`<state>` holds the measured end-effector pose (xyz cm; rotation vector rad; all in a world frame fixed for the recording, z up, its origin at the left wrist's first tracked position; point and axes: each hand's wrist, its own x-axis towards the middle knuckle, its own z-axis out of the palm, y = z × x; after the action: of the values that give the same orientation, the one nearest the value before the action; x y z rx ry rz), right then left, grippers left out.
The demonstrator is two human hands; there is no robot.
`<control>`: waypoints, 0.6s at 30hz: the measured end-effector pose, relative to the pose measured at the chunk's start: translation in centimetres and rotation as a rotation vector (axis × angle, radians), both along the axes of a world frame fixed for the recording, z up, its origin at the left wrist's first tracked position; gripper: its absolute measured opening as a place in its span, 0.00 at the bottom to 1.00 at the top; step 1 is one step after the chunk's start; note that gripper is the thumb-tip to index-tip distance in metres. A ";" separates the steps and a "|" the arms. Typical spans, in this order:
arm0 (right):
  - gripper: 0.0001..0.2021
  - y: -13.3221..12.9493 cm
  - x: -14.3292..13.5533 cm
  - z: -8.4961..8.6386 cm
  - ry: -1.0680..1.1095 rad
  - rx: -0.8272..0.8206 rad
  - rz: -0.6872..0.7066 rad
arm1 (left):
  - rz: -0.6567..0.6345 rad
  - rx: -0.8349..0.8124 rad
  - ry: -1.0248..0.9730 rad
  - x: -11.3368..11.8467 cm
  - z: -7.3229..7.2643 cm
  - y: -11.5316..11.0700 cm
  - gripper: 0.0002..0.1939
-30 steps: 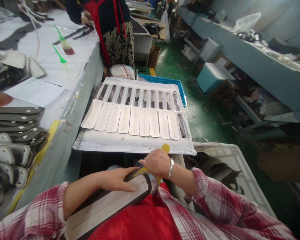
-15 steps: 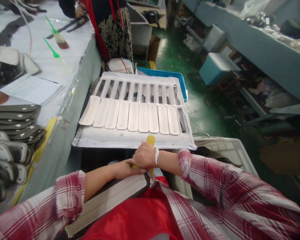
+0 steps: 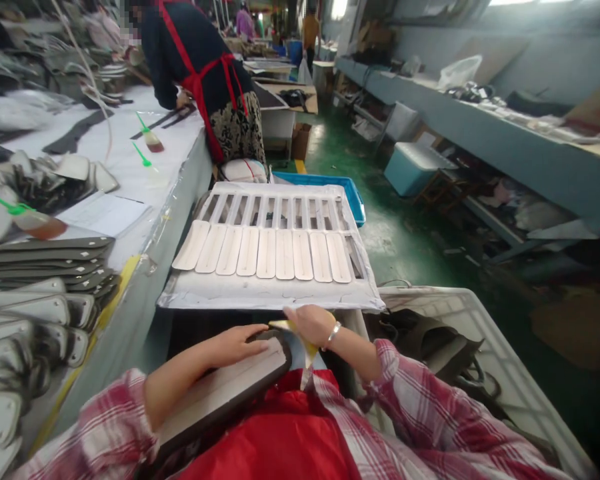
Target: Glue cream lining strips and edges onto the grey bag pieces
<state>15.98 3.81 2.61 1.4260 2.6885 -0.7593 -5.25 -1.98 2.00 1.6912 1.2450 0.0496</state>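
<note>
Left hand (image 3: pixel 237 343) flat on the strip, right hand (image 3: pixel 311 325) working its end.

Left palm lies open, pressing the long grey dark-edged strip (image 3: pixel 220 393) down across the red apron (image 3: pixel 280 440) — apparently to steady it. Just right, the other hand is closed around a yellow tool (image 3: pixel 294 333), its tip at the strip's rounded end. Beyond — a rack (image 3: pixel 270 293) of pale strips (image 3: pixel 265 252).

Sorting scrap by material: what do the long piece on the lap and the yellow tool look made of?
Long piece: seemingly leather or synthetic sheet, matte grey face, dark border; the left hand presses it flat. Yellow tool in the right hand: probably plastic, smooth and opaque.
</note>
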 end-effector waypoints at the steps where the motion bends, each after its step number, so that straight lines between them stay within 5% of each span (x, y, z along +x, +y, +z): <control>1: 0.34 0.0 0.1 0.4 0.096 -0.047 -0.074 | 0.045 0.058 0.061 -0.7 0.5 -1.3 0.36; 5: 0.34 -0.9 -1.4 2.6 0.627 -0.277 -0.270 | 0.093 0.346 0.264 -2.1 1.1 -7.0 0.44; 9: 0.29 -2.7 -3.7 3.6 1.280 -0.663 -0.450 | 0.045 0.526 0.410 -1.7 -0.4 -10.6 0.47; 14: 0.30 -5.0 -6.0 2.6 1.458 -0.720 -0.550 | 0.050 0.775 0.503 -1.5 -2.6 -11.6 0.45; 18: 0.29 -5.8 -8.1 2.1 1.415 -0.593 -0.607 | 0.051 0.834 0.554 -1.3 -2.6 -11.3 0.44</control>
<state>7.85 -2.02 4.75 1.8364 1.8805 -3.2135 -6.57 -13.27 -0.57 2.4958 1.8361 0.1557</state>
